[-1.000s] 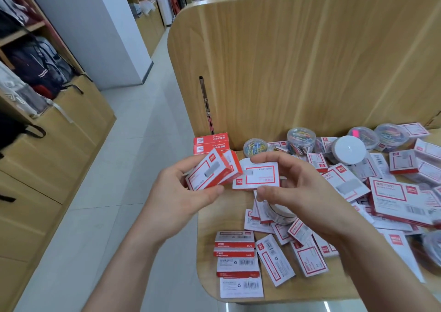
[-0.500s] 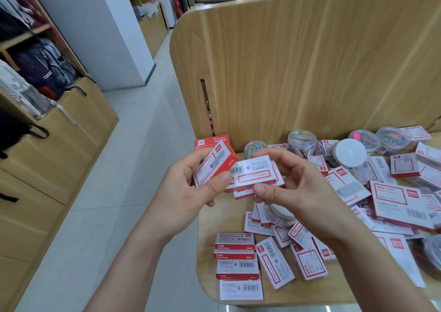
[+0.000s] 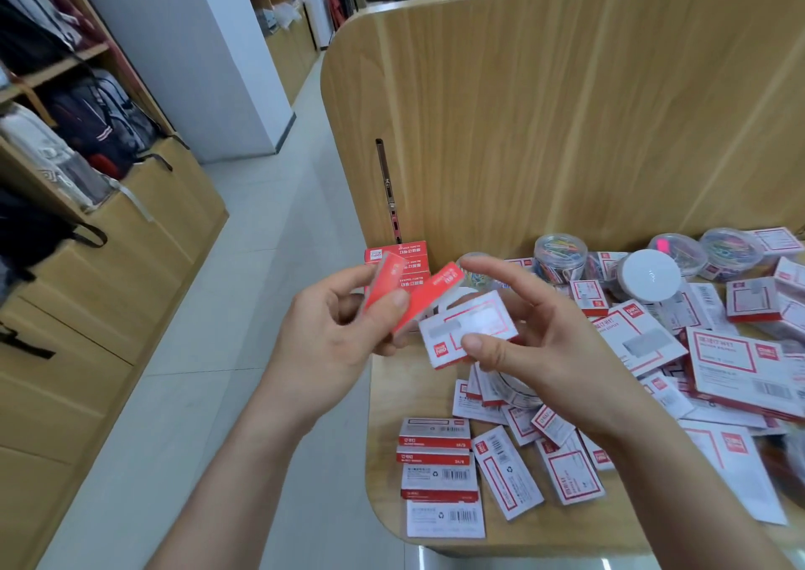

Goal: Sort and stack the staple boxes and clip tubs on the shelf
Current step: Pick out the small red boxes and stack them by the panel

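Separated now from the pair it was touching, one small cardboard staple box, white-faced with a red border, is sitting pinched between our right hand's thumb and fingers above the shelf's left edge. Our left hand is gripping two more boxes, tilted, their red sides showing. We are counting at least four clear round clip tubs standing along the back edge.

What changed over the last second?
The left hand has turned its two staple boxes red side toward the camera. The right hand brought its single box against them, then drew it apart, lower right. Both grips held; the back stack and loose boxes on the shelf stayed.
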Demonstrator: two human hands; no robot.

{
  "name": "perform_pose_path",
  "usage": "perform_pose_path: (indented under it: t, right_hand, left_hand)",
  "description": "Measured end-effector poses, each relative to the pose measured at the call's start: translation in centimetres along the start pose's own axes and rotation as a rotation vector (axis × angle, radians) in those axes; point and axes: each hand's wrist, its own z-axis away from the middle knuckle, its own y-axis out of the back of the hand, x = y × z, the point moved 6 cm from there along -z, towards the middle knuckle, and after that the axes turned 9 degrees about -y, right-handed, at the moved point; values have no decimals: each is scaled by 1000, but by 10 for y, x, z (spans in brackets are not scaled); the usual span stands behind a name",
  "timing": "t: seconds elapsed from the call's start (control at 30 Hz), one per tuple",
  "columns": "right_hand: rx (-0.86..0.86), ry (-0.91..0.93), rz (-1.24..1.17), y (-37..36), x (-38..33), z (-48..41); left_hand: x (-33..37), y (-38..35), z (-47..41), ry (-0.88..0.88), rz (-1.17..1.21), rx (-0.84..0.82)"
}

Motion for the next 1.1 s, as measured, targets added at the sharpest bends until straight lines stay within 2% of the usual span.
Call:
perform_pose_path:
  t: [0.17, 0.37, 0.47, 0.53, 0.63, 0.8, 1.0, 1.1]
  right_hand:
    - [-46, 66, 142, -5, -7, -2]
    - [-82, -102, -18, -13, 8, -8]
    - [-91, -112, 8, -17, 16, -9]
    - [-25, -145, 12, -14, 23, -9]
    - [92, -183, 18, -8, 29, -11]
    - [136, -159, -5, -11, 28, -15]
    - [70, -168, -166, -20, 26, -14]
    - [21, -134, -70, -30, 32, -15]
  left_hand:
    - [-14, -1, 4, 311, 248, -104]
    - [-28, -7, 6, 394, 360, -209]
    - [-23, -6, 4, 342, 135, -246]
    - [-16, 3, 0, 250, -89, -156]
    - [-2, 14, -4, 68, -226, 17]
    - [6, -11, 6, -84, -505, -128]
    - [-2, -14, 5, -113, -652, -168]
    - [0, -20, 7, -188, -806, -166]
